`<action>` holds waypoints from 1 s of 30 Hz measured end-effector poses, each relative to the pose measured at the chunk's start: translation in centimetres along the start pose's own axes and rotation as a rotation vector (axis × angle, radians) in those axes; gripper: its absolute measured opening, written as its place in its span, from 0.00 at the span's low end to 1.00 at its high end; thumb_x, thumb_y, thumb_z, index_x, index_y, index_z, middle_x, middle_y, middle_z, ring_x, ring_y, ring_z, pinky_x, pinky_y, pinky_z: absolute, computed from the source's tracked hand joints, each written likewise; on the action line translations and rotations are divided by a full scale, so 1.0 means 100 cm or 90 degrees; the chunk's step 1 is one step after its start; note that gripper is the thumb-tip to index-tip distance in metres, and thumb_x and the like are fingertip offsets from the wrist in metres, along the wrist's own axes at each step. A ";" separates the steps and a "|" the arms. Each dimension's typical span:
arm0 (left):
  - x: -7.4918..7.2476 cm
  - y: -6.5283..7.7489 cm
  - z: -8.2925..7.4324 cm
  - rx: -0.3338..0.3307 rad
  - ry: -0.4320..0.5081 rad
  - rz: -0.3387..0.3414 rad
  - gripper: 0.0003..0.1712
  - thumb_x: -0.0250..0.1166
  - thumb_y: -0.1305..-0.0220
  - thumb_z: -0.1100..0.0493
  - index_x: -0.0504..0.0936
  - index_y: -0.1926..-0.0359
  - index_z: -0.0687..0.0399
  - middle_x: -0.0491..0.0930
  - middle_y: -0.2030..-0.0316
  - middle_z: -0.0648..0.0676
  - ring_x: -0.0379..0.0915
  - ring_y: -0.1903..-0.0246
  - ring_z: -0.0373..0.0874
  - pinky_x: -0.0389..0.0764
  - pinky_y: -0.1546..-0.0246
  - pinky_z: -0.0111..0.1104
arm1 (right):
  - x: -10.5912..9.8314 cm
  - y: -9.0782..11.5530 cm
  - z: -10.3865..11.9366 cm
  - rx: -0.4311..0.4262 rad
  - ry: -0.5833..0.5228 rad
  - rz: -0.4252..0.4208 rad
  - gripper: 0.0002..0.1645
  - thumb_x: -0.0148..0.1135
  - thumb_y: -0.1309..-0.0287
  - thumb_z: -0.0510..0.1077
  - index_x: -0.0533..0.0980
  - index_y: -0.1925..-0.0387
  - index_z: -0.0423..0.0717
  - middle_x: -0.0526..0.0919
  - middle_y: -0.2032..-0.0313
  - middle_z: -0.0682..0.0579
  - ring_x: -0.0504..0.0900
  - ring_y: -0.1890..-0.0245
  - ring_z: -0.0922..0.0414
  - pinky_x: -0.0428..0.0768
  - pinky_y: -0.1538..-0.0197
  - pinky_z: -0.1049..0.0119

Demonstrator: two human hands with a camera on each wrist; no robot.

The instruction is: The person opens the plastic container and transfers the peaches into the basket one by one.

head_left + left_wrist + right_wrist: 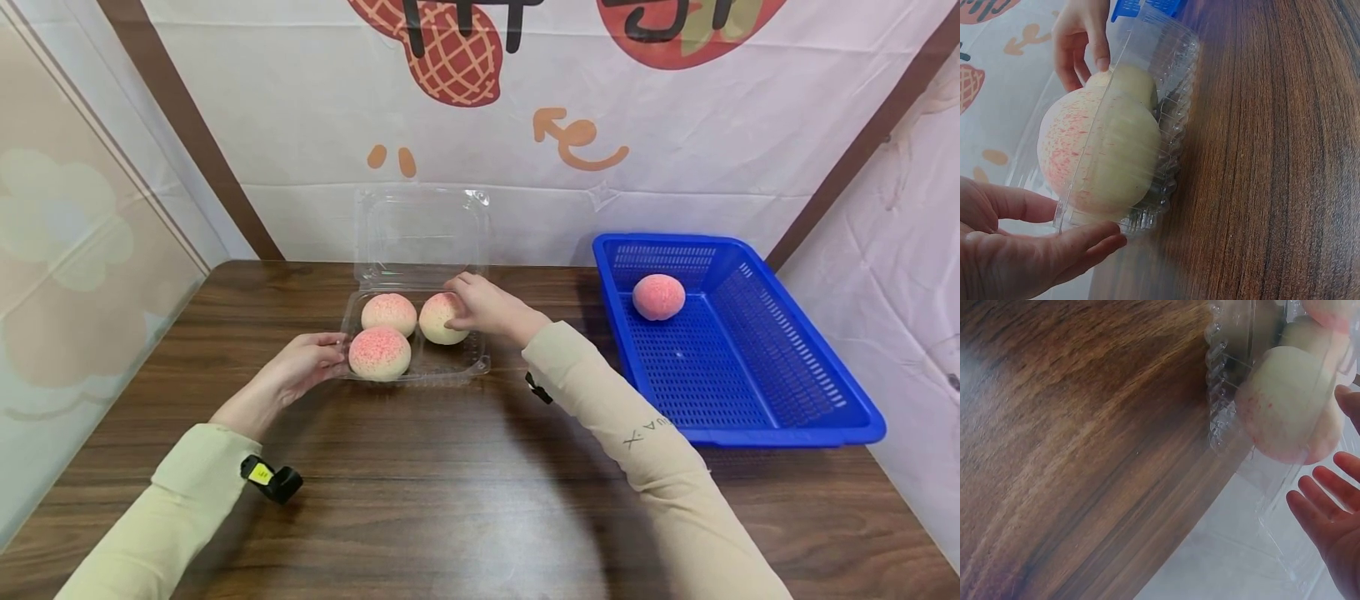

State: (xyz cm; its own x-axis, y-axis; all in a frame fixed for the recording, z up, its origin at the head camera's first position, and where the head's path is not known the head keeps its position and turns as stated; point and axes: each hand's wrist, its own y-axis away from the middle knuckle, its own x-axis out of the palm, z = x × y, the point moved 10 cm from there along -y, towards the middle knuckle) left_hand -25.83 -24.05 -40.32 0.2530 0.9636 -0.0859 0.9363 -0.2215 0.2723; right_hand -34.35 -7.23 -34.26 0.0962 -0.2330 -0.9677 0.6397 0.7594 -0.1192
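Note:
A clear plastic clamshell box (450, 367) stands on the table with its lid raised against the backdrop. My left hand (313, 367) pinches the box's left edge between thumb and fingers. Inside it are a front-left peach (380, 354), a back-left peach (388, 313) and a back-right peach (441, 321), each cream with pink speckles. My right hand (483, 307) reaches over the back-right peach, thumb at its front side. The right wrist view shows this hand's fingers (1317, 509) extended and spread, slightly away from the peach (1285, 403).
A blue perforated plastic basket (750, 437) stands on the right of the brown wood-grain table (420, 500), with one pinker peach (658, 297) in its back-left part. A printed white cloth backdrop (300, 108) hangs close behind the table.

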 end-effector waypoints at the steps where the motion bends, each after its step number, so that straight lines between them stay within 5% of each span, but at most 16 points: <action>1: 0.000 0.000 0.000 -0.001 0.000 0.000 0.32 0.39 0.36 0.72 0.36 0.35 0.79 0.42 0.35 0.75 0.58 0.44 0.43 0.72 0.51 0.25 | 0.001 0.000 -0.001 0.003 0.002 0.002 0.32 0.64 0.49 0.49 0.69 0.46 0.37 0.73 0.49 0.44 0.69 0.47 0.52 0.67 0.43 0.65; 14: 0.002 0.000 -0.002 0.004 0.015 0.001 0.32 0.39 0.36 0.73 0.36 0.36 0.80 0.42 0.36 0.75 0.65 0.58 0.27 0.73 0.54 0.23 | 0.010 -0.004 -0.001 0.030 -0.024 0.026 0.35 0.63 0.48 0.52 0.66 0.43 0.39 0.70 0.45 0.44 0.67 0.44 0.52 0.67 0.42 0.64; 22: 0.002 -0.001 -0.001 0.011 0.012 0.004 0.33 0.38 0.37 0.73 0.35 0.36 0.80 0.41 0.36 0.76 0.56 0.44 0.44 0.72 0.53 0.23 | 0.013 -0.006 0.001 0.010 0.001 0.016 0.36 0.65 0.50 0.53 0.67 0.43 0.38 0.70 0.46 0.44 0.67 0.44 0.50 0.66 0.41 0.64; 30: 0.000 -0.001 0.000 0.012 0.005 0.001 0.32 0.39 0.36 0.72 0.35 0.36 0.80 0.42 0.36 0.75 0.60 0.49 0.38 0.72 0.53 0.23 | 0.015 -0.006 0.004 0.001 -0.006 0.016 0.35 0.66 0.50 0.52 0.67 0.44 0.39 0.70 0.46 0.44 0.67 0.45 0.50 0.66 0.41 0.64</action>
State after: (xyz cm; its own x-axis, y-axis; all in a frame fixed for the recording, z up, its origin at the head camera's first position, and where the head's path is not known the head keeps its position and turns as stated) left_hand -25.95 -24.05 -40.35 0.2532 0.9643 -0.0777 0.9401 -0.2263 0.2548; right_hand -34.31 -8.30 -35.55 0.1198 -0.2190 -0.9684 0.6380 0.7643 -0.0939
